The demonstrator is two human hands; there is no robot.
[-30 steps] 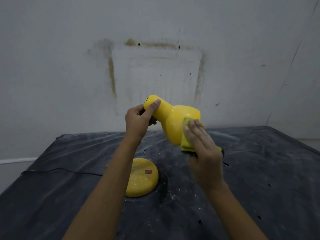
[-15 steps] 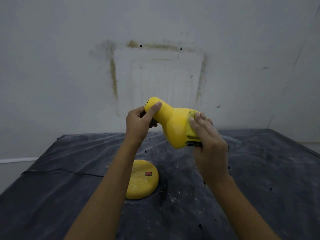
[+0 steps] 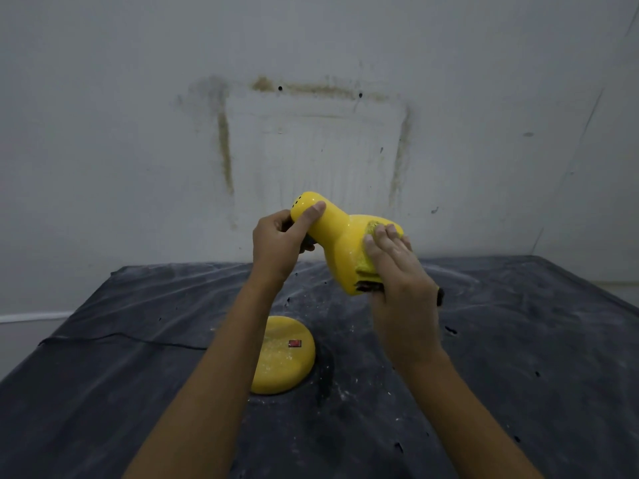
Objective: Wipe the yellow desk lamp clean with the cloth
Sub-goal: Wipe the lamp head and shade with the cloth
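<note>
Closest in, two bare forearms reaching up from the lower edge, over a worktop (image 3: 518,340) covered by a dark, creased sheet dusted with pale specks. On that sheet, between the forearms, the round yellow lamp base (image 3: 276,368), lying flat and powdered with white, a small red switch (image 3: 294,343) on its top. To the left, a thin dark cable (image 3: 121,337) trailing across the sheet toward the base.

Higher and farther off, held in the air well above the base, the yellow lamp head (image 3: 340,240), tilted: narrow end up and left, wide end down and right. Left hand (image 3: 276,243) curled round the narrow neck, one finger stretched along the top near a few small vent holes. Right hand (image 3: 404,281) flat against the wide bell, fingers straight and close together, pressing a yellow cloth (image 3: 366,261) onto the glossy surface. Dark underside of the cloth showing below the fingers at the rim. Thumb of that hand hidden; no telling how it lies.

Behind everything, a pale wall (image 3: 311,46) marked with a brownish rectangular outline and a few small dark holes.
</note>
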